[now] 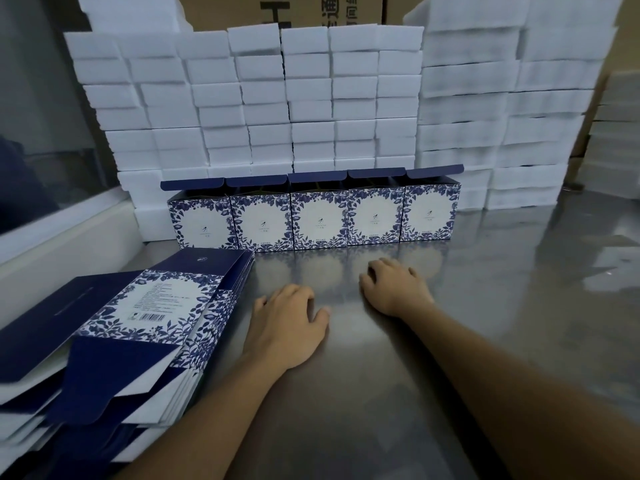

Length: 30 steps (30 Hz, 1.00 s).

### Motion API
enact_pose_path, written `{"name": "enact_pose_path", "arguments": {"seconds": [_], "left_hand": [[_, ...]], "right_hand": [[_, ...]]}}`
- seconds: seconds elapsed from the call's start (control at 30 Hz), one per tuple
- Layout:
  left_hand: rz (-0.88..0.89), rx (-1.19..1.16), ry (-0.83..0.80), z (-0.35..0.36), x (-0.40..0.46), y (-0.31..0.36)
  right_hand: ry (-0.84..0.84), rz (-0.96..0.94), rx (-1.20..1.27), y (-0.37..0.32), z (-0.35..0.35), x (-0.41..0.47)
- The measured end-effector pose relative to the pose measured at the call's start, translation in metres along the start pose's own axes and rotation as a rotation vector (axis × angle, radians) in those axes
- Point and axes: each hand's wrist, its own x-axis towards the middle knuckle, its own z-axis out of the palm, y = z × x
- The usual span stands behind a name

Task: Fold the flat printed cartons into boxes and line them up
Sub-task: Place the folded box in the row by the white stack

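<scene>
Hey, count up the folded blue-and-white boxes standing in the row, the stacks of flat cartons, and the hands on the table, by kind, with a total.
Folded boxes: 5
Stacks of flat cartons: 1
Hands, left and right: 2
Total: 8

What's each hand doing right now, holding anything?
Left hand: open, resting on the steel table, holding nothing.
Right hand: open, resting on the table, holding nothing.
</scene>
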Motion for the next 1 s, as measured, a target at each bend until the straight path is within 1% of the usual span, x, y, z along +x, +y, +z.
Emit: {"name": "enact_pose_path", "arguments": {"seconds": [0.2, 0.33, 0.43, 0.5, 0.57, 0.6, 0.63, 0.67, 0.73, 0.83, 0.93, 1.0], "left_hand": [[0.010, 0.108, 0.099, -0.013, -0.019, 0.015], [-0.005, 0.170, 0.082, -0.014, -0.038, 0.022], [0.021, 0.183, 0.052, -0.023, -0.057, 0.023], [0.066, 0.190, 0.086, -0.038, -0.062, 0.025], [0.102, 0.173, 0.278, -0.061, -0.058, 0.022], [0.086, 0.158, 0.392, -0.072, -0.054, 0.018], [0.042, 0.151, 0.461, -0.082, -0.051, 0.010], [-0.027, 0.155, 0.474, -0.091, -0.050, -0.001], [-0.229, 0.155, 0.396, -0.100, -0.048, -0.026], [-0.516, 0.112, 0.194, -0.099, -0.047, -0.060], [-0.672, 0.042, 0.011, -0.091, -0.050, -0.078], [-0.727, 0.011, -0.047, -0.086, -0.051, -0.083]], "right_hand": [[-0.015, -0.091, -0.014, -0.051, -0.001, -0.058], [0.048, -0.234, 0.050, -0.078, 0.006, -0.087], [0.059, -0.257, 0.145, -0.079, 0.002, -0.092], [0.056, -0.216, 0.286, -0.076, -0.001, -0.092], [0.095, -0.095, 0.539, -0.070, -0.004, -0.090], [0.114, -0.025, 0.672, -0.067, -0.005, -0.090], [0.125, 0.033, 0.792, -0.065, -0.007, -0.089], [0.130, 0.074, 0.885, -0.063, -0.007, -0.088], [0.131, 0.099, 0.959, -0.062, -0.007, -0.087], [0.131, 0.051, 0.923, -0.064, -0.007, -0.087], [0.121, 0.045, 0.894, -0.065, -0.007, -0.089], [0.123, 0.050, 0.897, -0.066, -0.009, -0.090]]}}
